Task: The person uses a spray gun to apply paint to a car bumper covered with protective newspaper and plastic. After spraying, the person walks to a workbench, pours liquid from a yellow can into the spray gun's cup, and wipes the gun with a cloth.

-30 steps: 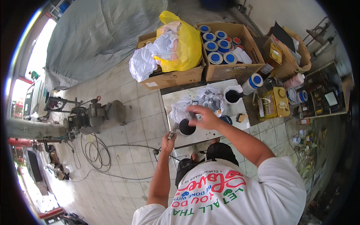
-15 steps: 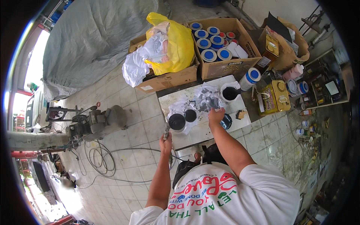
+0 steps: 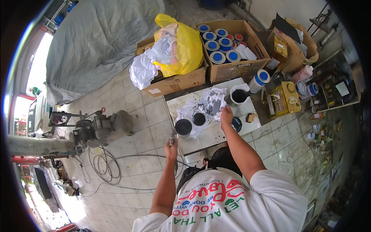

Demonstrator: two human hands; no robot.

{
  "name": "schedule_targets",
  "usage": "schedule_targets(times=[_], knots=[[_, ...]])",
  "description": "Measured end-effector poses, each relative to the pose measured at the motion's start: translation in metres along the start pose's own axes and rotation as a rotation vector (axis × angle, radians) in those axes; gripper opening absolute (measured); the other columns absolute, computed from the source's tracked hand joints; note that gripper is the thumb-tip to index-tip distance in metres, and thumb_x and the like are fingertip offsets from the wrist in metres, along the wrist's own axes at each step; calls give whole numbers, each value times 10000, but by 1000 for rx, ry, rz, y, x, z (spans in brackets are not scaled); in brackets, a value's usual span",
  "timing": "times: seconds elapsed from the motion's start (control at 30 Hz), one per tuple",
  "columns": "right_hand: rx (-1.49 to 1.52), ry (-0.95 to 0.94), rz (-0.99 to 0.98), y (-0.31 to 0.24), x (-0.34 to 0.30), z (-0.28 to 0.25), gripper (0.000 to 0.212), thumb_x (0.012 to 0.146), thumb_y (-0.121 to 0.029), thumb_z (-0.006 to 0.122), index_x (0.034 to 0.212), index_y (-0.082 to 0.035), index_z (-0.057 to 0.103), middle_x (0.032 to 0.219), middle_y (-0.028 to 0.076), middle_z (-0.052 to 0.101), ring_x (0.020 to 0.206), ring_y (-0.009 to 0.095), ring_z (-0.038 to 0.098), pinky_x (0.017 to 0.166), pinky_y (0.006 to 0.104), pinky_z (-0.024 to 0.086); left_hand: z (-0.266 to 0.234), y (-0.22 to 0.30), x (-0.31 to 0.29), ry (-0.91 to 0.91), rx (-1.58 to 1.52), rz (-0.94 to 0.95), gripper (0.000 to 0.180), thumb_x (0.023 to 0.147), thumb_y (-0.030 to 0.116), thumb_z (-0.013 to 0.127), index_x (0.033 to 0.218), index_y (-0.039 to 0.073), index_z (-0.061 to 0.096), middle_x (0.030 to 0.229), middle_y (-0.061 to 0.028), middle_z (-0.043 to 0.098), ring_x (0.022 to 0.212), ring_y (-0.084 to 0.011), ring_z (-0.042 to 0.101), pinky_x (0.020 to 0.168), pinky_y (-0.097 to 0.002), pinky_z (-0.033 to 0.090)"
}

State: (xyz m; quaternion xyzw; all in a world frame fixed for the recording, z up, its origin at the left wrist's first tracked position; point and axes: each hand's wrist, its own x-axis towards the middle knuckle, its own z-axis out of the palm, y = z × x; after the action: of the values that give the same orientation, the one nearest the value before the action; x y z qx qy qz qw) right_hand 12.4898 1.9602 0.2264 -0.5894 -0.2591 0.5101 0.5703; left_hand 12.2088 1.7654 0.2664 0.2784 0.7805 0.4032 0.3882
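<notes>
My left hand (image 3: 171, 150) is wrapped around a metal spray gun (image 3: 172, 136) at the near left corner of the table. Right beside the gun is an open cup (image 3: 183, 127), dark inside; I cannot tell whether the two are joined. My right hand (image 3: 227, 115) pinches the edge of a white rag (image 3: 215, 101) smeared with grey paint. A smaller dark round container (image 3: 199, 119) sits on crumpled white cloth (image 3: 186, 111) between my hands. Beyond my right hand stands a white tub (image 3: 239, 95) with black paint in it. A dark glossy round container (image 3: 236, 124) is partly behind my right wrist.
The white-topped table (image 3: 247, 112) has paint specks and a brown scrap (image 3: 251, 117). Behind it are a box of paint cans (image 3: 237, 71) and a box with a yellow bag (image 3: 185, 50). Yellow tins (image 3: 290, 96) stand right. A compressor (image 3: 102, 127) and hose (image 3: 116, 170) lie left.
My right hand has moved slightly away from me and to the right. The rag in it looks pulled up and narrower than before. My left hand keeps hold of the spray gun.
</notes>
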Motion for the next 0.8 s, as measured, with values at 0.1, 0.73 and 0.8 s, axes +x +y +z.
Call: schedule_targets(times=[0.1, 0.73, 0.8], knots=[[62, -127, 64, -28, -9, -6, 106, 887, -129, 579, 941, -60, 639, 994, 55, 645, 975, 187, 587, 879, 358, 458, -1, 5, 0, -19, 80, -53, 324, 932, 285, 657, 1075, -3, 692, 874, -143, 708, 807, -231, 631, 763, -384, 486], [-1034, -902, -820, -101, -169, 15, 645, 713, -83, 731, 1332, -30, 560, 1445, 167, 509, 1245, 351, 510, 1049, 468, 426, 28, -27, 11, -58, 276, 382, 364, 832, 232, 696, 1115, 7, 657, 1001, -292, 676, 990, -486, 626, 828, -492, 497], [-978, -934, -757, -89, -157, 2, 638, 693, -70, 719, 1317, -43, 590, 1427, 121, 548, 1242, 326, 516, 1039, 480, 426, 28, -15, 5, -198, 281, 262, 425, 847, 274, 678, 1191, 24, 657, 1040, -302, 673, 1028, -489, 620, 842, -491, 506]])
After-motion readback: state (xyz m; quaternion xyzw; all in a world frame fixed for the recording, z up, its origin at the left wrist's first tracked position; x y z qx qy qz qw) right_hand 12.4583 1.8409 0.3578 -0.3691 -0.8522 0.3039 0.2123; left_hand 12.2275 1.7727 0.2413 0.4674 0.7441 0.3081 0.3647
